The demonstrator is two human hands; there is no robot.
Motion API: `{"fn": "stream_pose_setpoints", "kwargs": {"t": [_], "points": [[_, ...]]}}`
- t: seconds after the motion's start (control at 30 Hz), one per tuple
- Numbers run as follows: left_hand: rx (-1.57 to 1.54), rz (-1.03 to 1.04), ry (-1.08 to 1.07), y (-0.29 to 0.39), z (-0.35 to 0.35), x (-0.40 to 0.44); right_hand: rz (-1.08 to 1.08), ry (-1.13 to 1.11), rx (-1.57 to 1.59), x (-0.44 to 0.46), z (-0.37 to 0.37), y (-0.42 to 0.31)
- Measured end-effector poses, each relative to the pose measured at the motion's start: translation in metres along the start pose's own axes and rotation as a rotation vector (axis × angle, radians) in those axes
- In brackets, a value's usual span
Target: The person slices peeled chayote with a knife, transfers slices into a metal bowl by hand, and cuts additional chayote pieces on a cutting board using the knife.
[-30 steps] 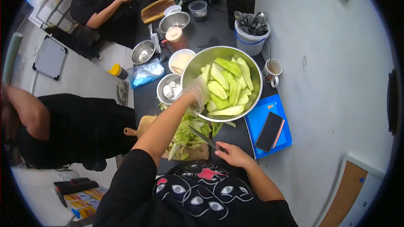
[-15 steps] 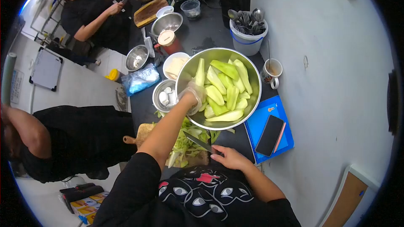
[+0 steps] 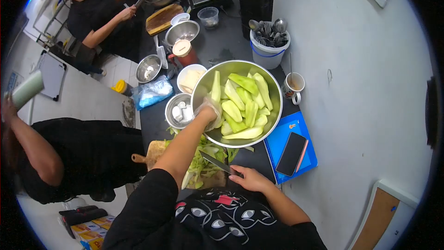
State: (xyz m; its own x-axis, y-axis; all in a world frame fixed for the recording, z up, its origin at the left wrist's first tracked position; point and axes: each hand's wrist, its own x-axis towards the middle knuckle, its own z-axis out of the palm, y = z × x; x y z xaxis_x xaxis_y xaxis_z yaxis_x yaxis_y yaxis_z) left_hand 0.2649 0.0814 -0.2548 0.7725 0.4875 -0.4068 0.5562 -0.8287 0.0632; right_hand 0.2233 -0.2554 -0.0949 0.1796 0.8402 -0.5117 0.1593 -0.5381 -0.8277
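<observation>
My left hand [image 3: 209, 112], in a clear plastic glove, reaches into the left side of a large steel bowl [image 3: 274, 125]. Its fingers are closed around the lower end of a long, peeled pale-green vegetable piece [image 3: 216, 86]. Several more pale-green vegetable pieces [image 3: 250, 113] fill the bowl beside it. My right hand [image 3: 249, 177], bare, grips a knife [image 3: 215, 162] by its handle, the blade pointing left. Under the blade, green peelings [image 3: 206, 159] lie heaped on a wooden cutting board [image 3: 156, 151].
Left of the bowl stand a small steel bowl [image 3: 169, 118] with white pieces and a white bowl [image 3: 188, 78]. A mug [image 3: 293, 85], a phone [image 3: 291, 154] on a blue folder [image 3: 276, 134] and a cutlery bucket [image 3: 268, 58] are to the right. Two people [image 3: 99, 16] work nearby.
The view has shifted slightly. My left hand stays at the vegetable piece and my right hand still holds the knife. At left, a person's pale green roll has tilted and moved right.
</observation>
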Motion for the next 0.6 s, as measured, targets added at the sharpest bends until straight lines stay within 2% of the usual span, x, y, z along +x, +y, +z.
{"fn": "stream_pose_setpoints", "kwargs": {"t": [0.03, 0.1, 0.23, 0.33, 0.43, 0.6], "points": [[0.327, 0.178, -0.156, 0.018, -0.045, -0.027, 0.003, -0.009, 0.008, -0.001, -0.001, -0.001], [0.581, 0.369, -0.301, 0.036, -0.087, -0.052, -0.02, 0.018, 0.021, -0.002, 0.0, -0.001], [0.476, 0.35, -0.296, 0.029, -0.096, -0.063, -0.034, 0.056, 0.016, -0.004, 0.0, 0.007], [-1.318, -0.621, -0.127, 0.056, -0.136, -0.112, 0.001, 0.046, 0.014, -0.006, -0.004, 0.003], [-1.788, -0.437, -0.258, 0.024, -0.107, -0.122, -0.017, 0.05, 0.055, -0.005, -0.004, 0.002], [-1.971, 0.104, -0.545, 0.007, -0.116, -0.16, -0.041, 0.012, 0.011, 0.002, -0.002, 0.004]]}}
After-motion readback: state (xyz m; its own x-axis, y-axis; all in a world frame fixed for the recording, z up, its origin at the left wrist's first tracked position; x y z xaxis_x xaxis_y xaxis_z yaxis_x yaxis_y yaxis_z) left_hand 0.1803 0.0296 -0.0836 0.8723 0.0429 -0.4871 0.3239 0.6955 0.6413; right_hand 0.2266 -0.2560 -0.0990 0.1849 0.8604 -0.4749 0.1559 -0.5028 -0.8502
